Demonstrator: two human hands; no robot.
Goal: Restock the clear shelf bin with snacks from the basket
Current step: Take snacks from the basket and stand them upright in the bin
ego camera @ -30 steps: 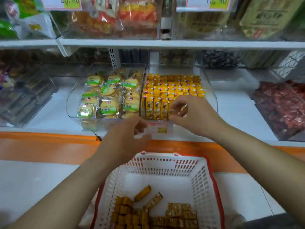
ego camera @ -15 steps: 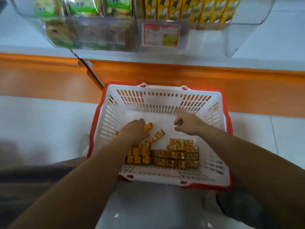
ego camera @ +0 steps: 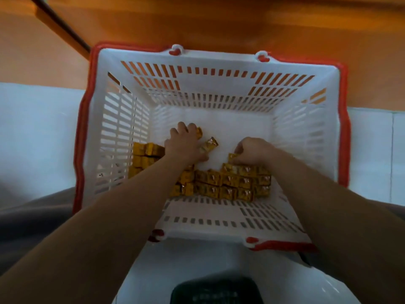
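Orange shelf base [ego camera: 241, 23] meets white floor tiles [ego camera: 37, 139]; dark rod [ego camera: 63, 25] top left.

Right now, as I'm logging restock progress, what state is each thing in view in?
left hand, gripping the far snack pack
right hand, pinching the top snack pack
loose snack pack, askew, one end under the left hand
stacked snack packs, lying in rows
basket, upright on the floor, partly filled
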